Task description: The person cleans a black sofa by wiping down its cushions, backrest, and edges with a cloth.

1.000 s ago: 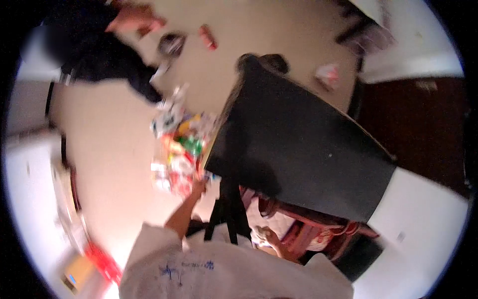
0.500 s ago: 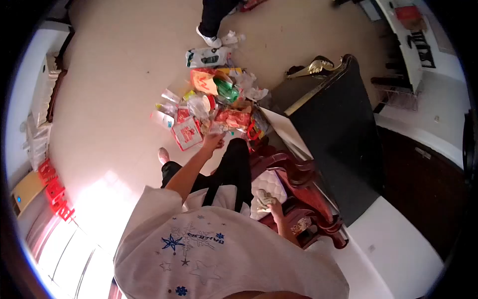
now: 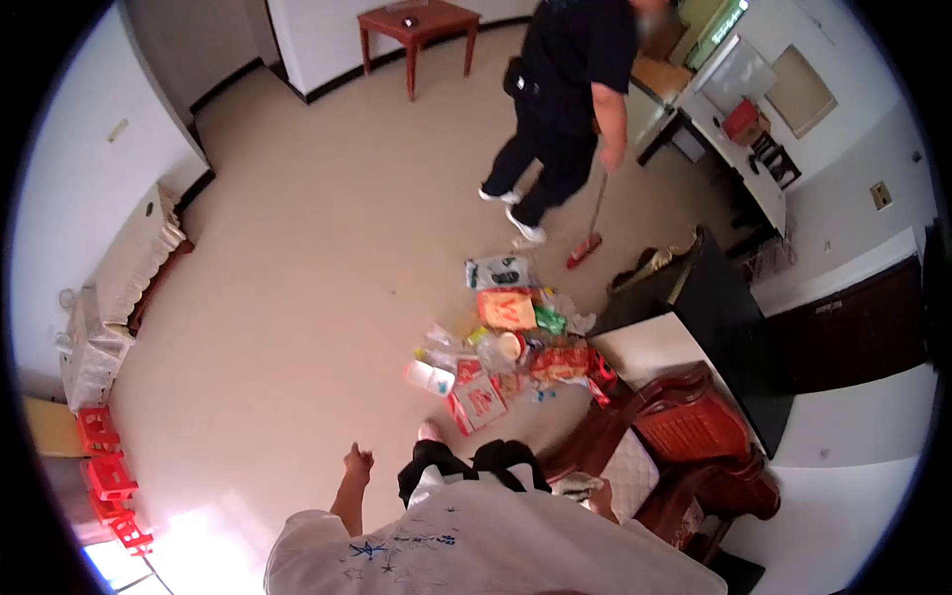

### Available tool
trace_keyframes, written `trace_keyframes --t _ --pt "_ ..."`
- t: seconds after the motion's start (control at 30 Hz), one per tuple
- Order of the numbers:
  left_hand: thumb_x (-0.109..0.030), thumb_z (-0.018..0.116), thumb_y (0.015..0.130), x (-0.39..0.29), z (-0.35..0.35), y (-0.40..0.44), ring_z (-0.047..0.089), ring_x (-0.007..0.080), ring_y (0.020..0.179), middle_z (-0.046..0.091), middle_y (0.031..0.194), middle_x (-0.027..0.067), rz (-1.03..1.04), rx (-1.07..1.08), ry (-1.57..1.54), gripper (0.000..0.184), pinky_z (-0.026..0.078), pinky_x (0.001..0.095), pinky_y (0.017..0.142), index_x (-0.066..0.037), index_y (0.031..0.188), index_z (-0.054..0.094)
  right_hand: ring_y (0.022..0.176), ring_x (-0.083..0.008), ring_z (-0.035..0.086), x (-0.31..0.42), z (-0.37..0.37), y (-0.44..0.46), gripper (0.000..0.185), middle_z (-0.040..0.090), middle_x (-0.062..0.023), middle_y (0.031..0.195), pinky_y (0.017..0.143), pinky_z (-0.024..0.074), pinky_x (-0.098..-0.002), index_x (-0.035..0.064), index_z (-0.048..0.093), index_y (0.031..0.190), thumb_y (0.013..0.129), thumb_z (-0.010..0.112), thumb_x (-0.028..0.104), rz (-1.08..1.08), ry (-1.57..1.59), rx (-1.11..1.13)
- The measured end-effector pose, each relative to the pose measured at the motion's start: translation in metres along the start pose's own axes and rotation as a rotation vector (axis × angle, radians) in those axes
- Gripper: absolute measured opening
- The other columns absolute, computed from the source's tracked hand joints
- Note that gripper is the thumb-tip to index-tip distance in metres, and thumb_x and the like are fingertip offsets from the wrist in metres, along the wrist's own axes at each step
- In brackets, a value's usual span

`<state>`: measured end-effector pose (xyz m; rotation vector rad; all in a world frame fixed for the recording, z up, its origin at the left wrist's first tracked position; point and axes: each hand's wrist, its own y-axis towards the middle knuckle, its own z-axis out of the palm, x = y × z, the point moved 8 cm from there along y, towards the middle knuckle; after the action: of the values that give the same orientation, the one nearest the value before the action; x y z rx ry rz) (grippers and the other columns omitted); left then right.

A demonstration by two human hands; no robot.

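My left hand [image 3: 358, 462] is held out over the bare floor at the lower left of the middle, its fingers partly curled; whether anything is in them is too small to tell. My right hand [image 3: 601, 496] is closed on a pale crumpled cloth [image 3: 575, 485], beside the white cushion [image 3: 631, 476] of a carved wooden seat. In front of my feet lies a heap of wrappers and packaging, with a red and white box [image 3: 477, 402], an orange paper bag [image 3: 507, 309], a green bottle [image 3: 549, 319] and a white plastic bag [image 3: 498, 272].
A person in black [image 3: 565, 109] holds a broom [image 3: 585, 248] beyond the heap. A tall black cabinet [image 3: 729, 332] stands to the right, behind the wooden seat [image 3: 694, 426]. Red stools [image 3: 110, 477] line the left side. A small wooden table [image 3: 417, 28] stands far back.
The view has swung left and up, showing more of the room and the person with the broom. My left hand has moved away from the heap to the left. The cloth stays in my right hand.
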<state>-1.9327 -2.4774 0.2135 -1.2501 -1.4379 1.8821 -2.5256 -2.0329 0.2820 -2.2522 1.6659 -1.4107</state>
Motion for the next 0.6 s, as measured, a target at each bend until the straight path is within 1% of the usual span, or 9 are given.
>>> trace_keyframes --t 0.03,0.17,0.2,0.27,0.3,0.33,0.37,0.43,0.6 --pt "-0.037 0.062 0.096 -0.011 -0.026 0.004 0.055 0.0218 0.055 0.053 0.062 0.0056 0.007 0.055 0.074 0.033 0.047 0.0318 0.049 -0.009 0.082 0.049 0.092 -0.0283 0.069 0.087 -0.010 -0.042 0.022 0.071 -0.0182 0.093 0.080 0.0532 -0.0413 -0.0002 0.068 0.098 0.090 0.053 0.014 -0.008 -0.153 -0.202" --pt "-0.039 0.056 0.099 0.013 -0.131 0.019 0.057 0.0239 0.056 0.057 0.064 0.0127 -0.164 0.030 0.409 0.037 0.049 0.0353 0.049 -0.007 0.082 0.051 0.104 -0.0338 0.063 0.033 0.049 -0.036 0.033 0.065 -0.0178 0.110 0.091 0.0495 -0.0430 0.0006 0.056 0.117 0.084 0.059 0.004 0.005 0.068 -0.091" --pt "-0.037 0.053 0.101 0.020 -0.146 0.005 0.060 0.0246 0.059 0.061 0.068 0.0145 -0.290 0.075 0.422 0.033 0.051 0.0373 0.049 -0.005 0.094 0.057 0.081 -0.0287 0.068 0.100 0.065 -0.066 0.021 0.067 -0.0136 0.092 0.067 0.0582 -0.0384 -0.0020 0.064 0.104 0.089 0.049 0.000 -0.028 0.375 0.059" --pt "-0.037 0.053 0.101 0.032 -0.154 0.020 0.060 0.0246 0.059 0.061 0.069 0.0145 -0.107 0.093 0.744 0.033 0.051 0.0373 0.049 -0.004 0.094 0.057 0.084 -0.0222 0.068 0.090 0.114 -0.078 0.034 0.066 -0.0123 0.107 0.068 0.0567 -0.0356 0.0022 0.059 0.116 0.085 0.050 -0.010 0.265 0.734 0.157" --pt "-0.037 0.053 0.101 0.029 -0.148 0.018 0.060 0.0246 0.060 0.061 0.069 0.0144 -0.068 0.135 0.819 0.033 0.051 0.0374 0.050 -0.004 0.094 0.057 0.076 -0.0230 0.070 0.119 0.139 -0.076 0.020 0.068 -0.0118 0.088 0.061 0.0616 -0.0384 -0.0002 0.067 0.103 0.089 0.053 0.000 -0.133 0.742 0.374" --pt "-0.037 0.053 0.101 0.026 -0.144 0.015 0.060 0.0245 0.060 0.061 0.069 0.0144 -0.038 0.179 0.862 0.033 0.051 0.0374 0.050 -0.004 0.094 0.057 0.076 -0.0220 0.070 0.115 0.158 -0.085 0.021 0.069 -0.0102 0.089 0.057 0.0593 -0.0378 0.0014 0.068 0.106 0.089 0.055 0.003 -0.057 0.642 0.312" --pt "-0.037 0.053 0.101 0.021 -0.135 0.010 0.060 0.0245 0.060 0.061 0.070 0.0143 -0.007 0.221 0.895 0.033 0.051 0.0374 0.050 -0.004 0.094 0.058 0.092 -0.0276 0.069 0.020 0.199 -0.042 0.024 0.069 -0.0141 0.101 0.073 0.0590 -0.0420 0.0003 0.067 0.109 0.087 0.057 0.004 0.019 0.425 0.071" --pt "-0.037 0.054 0.101 0.009 -0.135 0.008 0.060 0.0245 0.060 0.061 0.070 0.0143 0.041 0.296 0.939 0.033 0.051 0.0375 0.051 -0.004 0.094 0.058 0.122 -0.0347 0.055 0.082 0.204 -0.107 0.048 0.061 -0.0224 0.125 0.104 0.0437 -0.0409 0.0026 0.056 0.129 0.084 0.064 0.018 -0.262 -0.215 -0.089" --pt "-0.036 0.054 0.100 -0.064 -0.145 0.003 0.060 0.0245 0.061 0.062 0.072 0.0141 0.125 0.402 0.945 0.033 0.051 0.0376 0.052 -0.004 0.094 0.059 0.105 -0.0353 0.064 0.108 0.265 -0.248 0.044 0.067 -0.0201 0.109 0.091 0.0505 -0.0408 0.0051 0.054 0.124 0.081 0.062 0.012 -0.050 0.174 -0.047"
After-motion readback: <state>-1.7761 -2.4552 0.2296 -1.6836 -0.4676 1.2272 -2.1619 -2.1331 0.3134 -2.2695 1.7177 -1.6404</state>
